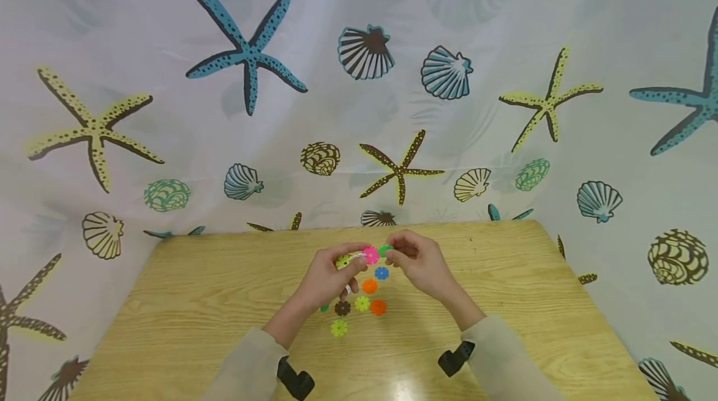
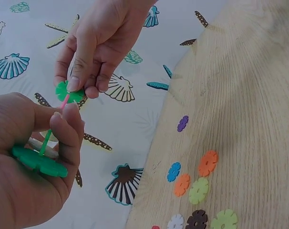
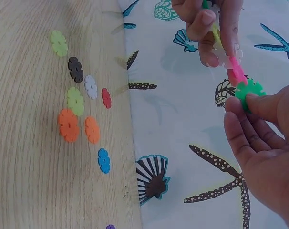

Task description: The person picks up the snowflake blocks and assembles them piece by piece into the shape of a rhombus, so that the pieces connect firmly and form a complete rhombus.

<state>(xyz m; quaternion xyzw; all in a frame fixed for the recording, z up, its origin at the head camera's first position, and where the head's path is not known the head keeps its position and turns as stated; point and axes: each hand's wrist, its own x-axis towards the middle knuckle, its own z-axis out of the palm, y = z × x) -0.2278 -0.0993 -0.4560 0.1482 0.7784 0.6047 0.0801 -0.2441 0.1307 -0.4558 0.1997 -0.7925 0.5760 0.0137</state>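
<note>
Above the table, my left hand (image 1: 325, 275) holds a short chain of flower-shaped plastic interlocking discs. Its pink disc (image 1: 371, 255) sticks out between thumb and fingers, and a white disc (image 3: 224, 58) sits behind it. In the left wrist view a larger green disc (image 2: 39, 163) of the chain lies against the palm. My right hand (image 1: 422, 264) pinches another green disc (image 3: 251, 90) between thumb and forefinger. The edge of that disc meets the pink disc's edge in both wrist views. The left fingers partly hide the chain.
Loose discs lie on the wooden table (image 1: 493, 301) below the hands: a blue disc (image 1: 381, 273), an orange disc (image 1: 369, 286), a brown disc (image 1: 343, 308), a yellow-green disc (image 1: 339, 328) and several others. A purple disc (image 2: 182, 123) lies apart. A shell-patterned curtain (image 1: 314, 108) hangs behind the table.
</note>
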